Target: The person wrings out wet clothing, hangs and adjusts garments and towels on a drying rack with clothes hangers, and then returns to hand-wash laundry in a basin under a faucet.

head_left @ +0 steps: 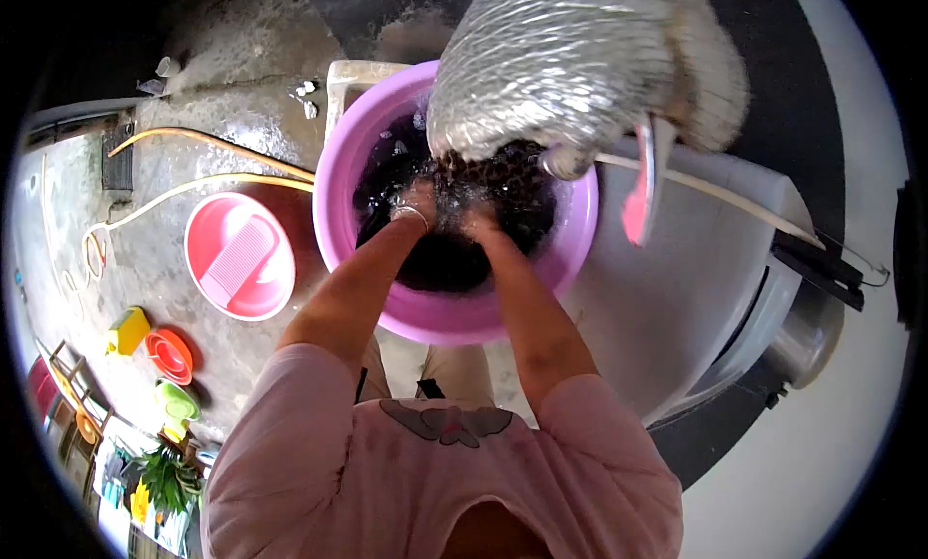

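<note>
A large purple basin (333,172) holds dark, wet cloth (440,264) in water. Both of my forearms reach down into it. My left hand (416,200), with a bracelet at the wrist, presses into the wet heap left of the middle. Close beside it on the right, my right hand (476,219) is down in the same heap. Water and blur hide the fingers of both hands. Just beyond them lies a brown-and-black patterned cloth (507,172), partly covered by a crinkled silver sheet (551,66) that hangs over the basin's far right side.
To the left, a pink basin (203,226) with a pink washboard (237,259) stands on the concrete floor. A yellow hose (232,180) runs towards the purple basin. Further off are a red basin (170,356) and a yellow container (128,331). A grey appliance-like body (657,298) stands at right.
</note>
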A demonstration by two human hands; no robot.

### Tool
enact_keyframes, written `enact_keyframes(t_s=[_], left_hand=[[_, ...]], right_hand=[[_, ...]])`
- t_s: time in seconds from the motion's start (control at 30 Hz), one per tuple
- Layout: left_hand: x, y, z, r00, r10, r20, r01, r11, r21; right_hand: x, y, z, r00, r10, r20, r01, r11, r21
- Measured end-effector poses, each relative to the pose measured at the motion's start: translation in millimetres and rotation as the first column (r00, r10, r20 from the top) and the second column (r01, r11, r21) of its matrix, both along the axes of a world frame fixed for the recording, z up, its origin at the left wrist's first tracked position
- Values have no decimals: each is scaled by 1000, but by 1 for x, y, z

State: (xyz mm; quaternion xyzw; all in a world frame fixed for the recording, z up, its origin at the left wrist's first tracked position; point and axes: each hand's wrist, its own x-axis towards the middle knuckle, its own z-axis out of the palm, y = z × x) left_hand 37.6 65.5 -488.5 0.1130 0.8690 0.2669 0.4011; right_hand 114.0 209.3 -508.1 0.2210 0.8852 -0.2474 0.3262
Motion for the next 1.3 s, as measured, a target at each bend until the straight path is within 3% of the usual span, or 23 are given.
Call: enact_keyframes(t_s=[0.07, 0.1, 0.13, 0.2, 0.27, 0.3, 0.37, 0.4, 0.43, 0.47, 0.57, 0.6, 0.7, 0.77, 0.87, 0.9, 0.93, 1.0, 1.03, 1.1, 1.13, 1.17, 1.3], left_hand=[[-18, -7, 79, 966, -184, -180, 164, 979, -118], [-21, -15, 95, 996, 5, -91, 1, 998, 65], [-3, -17, 114, 930, 266, -253, -179, 931, 319], [11, -9, 177, 903, 372, -213, -191, 793, 578], [32, 5, 235, 925, 336, -179, -119, 703, 701], [45, 12, 259, 933, 299, -202, -62, 684, 727], [64, 24, 282, 960, 213, -179, 0, 642, 767], [68, 29, 287, 979, 159, -130, 3, 622, 783], [66, 34, 293, 985, 96, -144, 43, 670, 741], [56, 37, 289, 979, 164, -119, -36, 718, 695], [-2, 55, 244, 921, 382, -81, -277, 786, 553], [-1, 55, 237, 918, 392, -66, -303, 797, 523], [23, 52, 237, 933, 359, -39, -281, 791, 544], [46, 50, 255, 952, 290, -99, -172, 775, 608], [-5, 35, 200, 849, 521, -95, -457, 811, 365], [-22, 23, 188, 850, 504, -149, -450, 845, 289], [-32, 13, 180, 855, 477, -202, -438, 874, 208], [-40, -1, 186, 829, 411, -380, -334, 908, 253], [-40, -8, 189, 879, 324, -350, -281, 945, 169], [-30, -21, 174, 873, 84, -481, -22, 991, 133], [-22, -25, 164, 845, -36, -534, 107, 989, 103], [-16, -28, 154, 864, -192, -466, 230, 973, 27], [-7, -34, 101, 842, -413, -346, 407, 909, -95]], right_hand=[[-18, -2, 62, 966, -258, 8, 258, 960, -105], [-27, -1, 102, 791, -597, 132, 595, 700, -395], [-16, -5, 134, 275, -939, 206, 786, 96, -611], [-15, -10, 185, 182, -695, 696, 691, -414, -593], [-1, -4, 167, 256, -505, 824, 605, -581, -545], [3, 6, 163, 740, -70, 669, 347, -812, -469], [-15, 3, 214, 354, -446, 822, 565, -599, -568], [-16, 3, 210, 316, -531, 786, 581, -546, -603], [-2, -16, 222, 453, -787, 419, 337, -285, -898], [12, -35, 235, 387, -922, -15, 111, 63, -992], [2, -32, 203, 247, -593, 766, 207, -740, -640], [2, -36, 201, 208, -583, 785, 412, -676, -611], [-5, -31, 203, 313, -490, 814, 233, -791, -566], [0, -33, 201, 217, -542, 812, 403, -708, -580], [3, -19, 204, 109, -648, 754, 649, -528, -548], [7, -12, 208, 184, -746, 640, 762, -303, -572], [14, -7, 186, 302, -792, 530, 619, -260, -741], [3, 11, 214, 326, -910, 255, 875, 188, -447], [0, 23, 221, 545, -800, 249, 806, 419, -418], [4, 9, 195, 697, -651, -301, 605, 759, -242], [4, -2, 188, 714, -461, -527, 502, 862, -75], [1, -12, 180, 777, -316, -545, 320, 943, -90], [2, -43, 141, 939, 108, -328, -4, 953, 302]])
